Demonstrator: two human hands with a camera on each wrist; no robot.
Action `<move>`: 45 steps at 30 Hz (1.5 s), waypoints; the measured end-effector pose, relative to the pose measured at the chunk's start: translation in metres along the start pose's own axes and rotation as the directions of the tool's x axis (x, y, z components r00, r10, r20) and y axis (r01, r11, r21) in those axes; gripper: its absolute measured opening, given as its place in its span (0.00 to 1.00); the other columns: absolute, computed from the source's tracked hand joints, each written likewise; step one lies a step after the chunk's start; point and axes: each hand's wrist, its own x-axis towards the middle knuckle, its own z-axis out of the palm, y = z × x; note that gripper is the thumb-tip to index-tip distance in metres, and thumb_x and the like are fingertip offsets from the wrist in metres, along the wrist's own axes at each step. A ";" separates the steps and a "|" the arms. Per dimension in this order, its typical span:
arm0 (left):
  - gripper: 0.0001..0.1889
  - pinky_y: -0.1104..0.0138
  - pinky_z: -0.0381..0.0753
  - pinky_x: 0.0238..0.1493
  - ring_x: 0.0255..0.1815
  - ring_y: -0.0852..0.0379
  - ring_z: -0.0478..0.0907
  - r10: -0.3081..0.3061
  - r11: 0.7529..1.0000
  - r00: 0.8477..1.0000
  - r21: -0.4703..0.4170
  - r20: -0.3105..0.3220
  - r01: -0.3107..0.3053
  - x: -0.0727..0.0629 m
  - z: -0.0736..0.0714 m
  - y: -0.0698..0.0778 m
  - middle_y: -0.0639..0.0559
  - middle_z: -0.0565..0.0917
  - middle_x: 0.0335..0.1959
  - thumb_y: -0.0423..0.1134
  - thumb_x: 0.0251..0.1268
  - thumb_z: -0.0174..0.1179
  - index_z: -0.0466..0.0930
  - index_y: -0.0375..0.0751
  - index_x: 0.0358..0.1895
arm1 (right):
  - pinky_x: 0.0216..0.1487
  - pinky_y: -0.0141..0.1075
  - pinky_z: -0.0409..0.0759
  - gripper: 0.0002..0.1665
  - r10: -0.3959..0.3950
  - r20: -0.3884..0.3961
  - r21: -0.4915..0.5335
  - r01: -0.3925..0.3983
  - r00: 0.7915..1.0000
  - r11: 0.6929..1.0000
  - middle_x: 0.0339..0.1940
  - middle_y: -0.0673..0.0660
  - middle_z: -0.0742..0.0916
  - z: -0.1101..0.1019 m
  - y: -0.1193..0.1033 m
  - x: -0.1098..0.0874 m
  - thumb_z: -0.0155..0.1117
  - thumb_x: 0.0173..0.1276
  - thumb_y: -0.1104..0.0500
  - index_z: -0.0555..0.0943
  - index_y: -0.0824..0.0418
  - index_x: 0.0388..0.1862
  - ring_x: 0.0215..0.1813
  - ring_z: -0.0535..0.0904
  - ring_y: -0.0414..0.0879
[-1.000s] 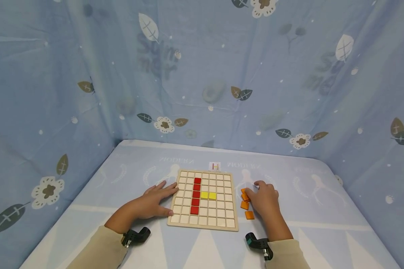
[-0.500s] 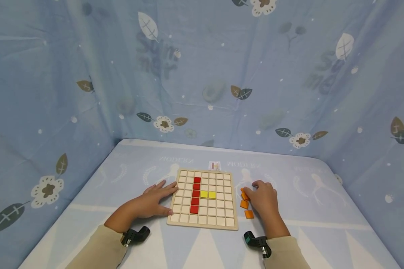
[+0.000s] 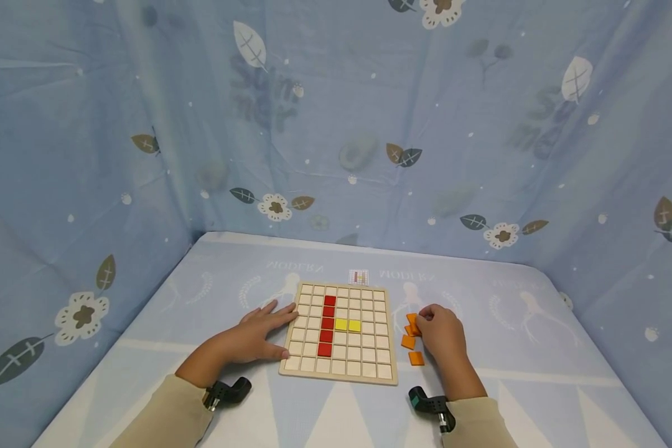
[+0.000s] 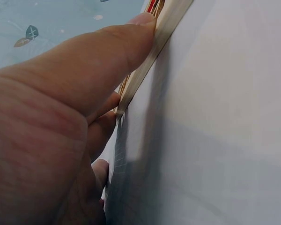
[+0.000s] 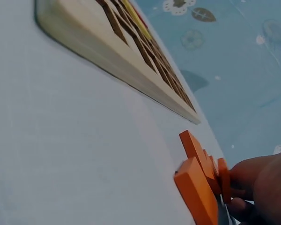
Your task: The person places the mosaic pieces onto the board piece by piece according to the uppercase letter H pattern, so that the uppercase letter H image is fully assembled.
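Observation:
A square wooden grid board (image 3: pixel 338 378) lies on the table, filled with cream tiles. Several red tiles (image 3: pixel 327 323) form a column on it, and two yellow tiles (image 3: pixel 348 325) extend rightward from that column's middle. My left hand (image 3: pixel 257 336) rests at the board's left edge with fingers spread, thumb and fingertips touching the rim. To the right of the board, my right hand (image 3: pixel 443 330) pinches an orange tile (image 5: pixel 224 180) between thumb and fingers, just above a small group of loose orange tiles (image 3: pixel 408 341). Its curled fingers partly hide the group.
A small printed card (image 3: pixel 359 277) showing a coloured grid lies just behind the board. A pale patterned cloth (image 3: pixel 537 348) covers the table. Blue floral curtains (image 3: pixel 336 124) enclose the back and both sides.
My right fingers have drawn slightly back and right from the orange tiles, with one tile pinched. More of the group shows. The left hand and board stay put.

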 end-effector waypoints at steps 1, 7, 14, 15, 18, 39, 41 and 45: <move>0.48 0.32 0.39 0.80 0.88 0.36 0.36 0.000 1.000 1.000 0.002 0.000 0.000 0.000 0.000 0.000 0.55 0.53 0.87 0.59 0.63 0.73 0.61 0.54 0.84 | 0.40 0.41 0.80 0.13 -0.004 0.005 0.000 0.004 1.000 1.000 0.40 0.60 0.84 -0.001 0.000 0.000 0.63 0.77 0.54 0.85 0.62 0.47 0.41 0.78 0.54; 0.48 0.33 0.39 0.81 0.88 0.36 0.36 -0.003 1.000 1.000 -0.001 0.002 0.003 0.001 0.000 0.002 0.54 0.53 0.87 0.58 0.63 0.73 0.61 0.54 0.84 | 0.47 0.47 0.80 0.20 -0.070 0.072 -0.022 0.072 0.995 0.997 0.46 0.61 0.86 -0.005 0.007 0.005 0.64 0.76 0.47 0.85 0.62 0.52 0.46 0.79 0.55; 0.48 0.33 0.39 0.80 0.88 0.36 0.36 0.001 1.000 1.000 0.003 0.005 -0.001 0.003 -0.001 0.001 0.54 0.53 0.87 0.58 0.62 0.74 0.61 0.53 0.84 | 0.57 0.55 0.80 0.28 -0.106 0.170 -0.040 0.114 0.980 0.993 0.58 0.65 0.84 -0.009 0.010 0.008 0.72 0.69 0.46 0.83 0.61 0.61 0.56 0.80 0.59; 0.48 0.33 0.39 0.80 0.88 0.36 0.36 0.003 1.000 1.000 0.004 0.004 -0.003 0.003 -0.001 0.001 0.54 0.53 0.87 0.58 0.62 0.74 0.61 0.53 0.84 | 0.57 0.55 0.80 0.29 -0.107 0.176 -0.049 0.117 0.978 0.992 0.58 0.65 0.84 -0.009 0.010 0.008 0.73 0.68 0.45 0.82 0.61 0.61 0.56 0.80 0.59; 0.48 0.33 0.39 0.81 0.88 0.37 0.36 -0.001 1.000 1.000 0.007 0.004 0.001 0.003 -0.001 0.001 0.55 0.52 0.87 0.58 0.63 0.74 0.60 0.54 0.84 | 0.56 0.54 0.80 0.31 -0.106 0.192 -0.083 0.124 0.976 0.989 0.56 0.64 0.83 -0.010 0.009 0.008 0.74 0.67 0.45 0.81 0.61 0.62 0.53 0.79 0.58; 0.49 0.32 0.38 0.80 0.88 0.36 0.36 0.007 1.000 1.000 -0.001 0.007 -0.007 0.001 0.000 -0.003 0.55 0.52 0.88 0.60 0.63 0.73 0.60 0.53 0.84 | 0.46 0.43 0.85 0.16 -0.145 0.168 0.070 0.135 0.975 0.988 0.51 0.57 0.86 -0.005 -0.014 -0.003 0.73 0.70 0.56 0.85 0.59 0.54 0.47 0.81 0.51; 0.49 0.31 0.38 0.79 0.88 0.36 0.36 0.010 1.000 1.000 -0.003 0.003 -0.010 0.001 0.000 -0.003 0.56 0.52 0.88 0.60 0.62 0.73 0.60 0.53 0.84 | 0.46 0.42 0.85 0.18 -0.166 0.167 0.078 0.155 0.972 0.985 0.54 0.56 0.86 -0.001 -0.022 -0.004 0.74 0.70 0.56 0.85 0.57 0.57 0.48 0.81 0.50; 0.49 0.31 0.38 0.79 0.88 0.37 0.36 -0.004 1.000 1.000 0.001 -0.001 0.004 0.002 0.001 -0.004 0.57 0.52 0.88 0.60 0.62 0.73 0.60 0.55 0.84 | 0.49 0.44 0.85 0.20 -0.239 0.162 0.078 0.229 0.957 0.970 0.55 0.55 0.85 0.007 -0.038 -0.003 0.74 0.70 0.56 0.85 0.57 0.59 0.52 0.81 0.50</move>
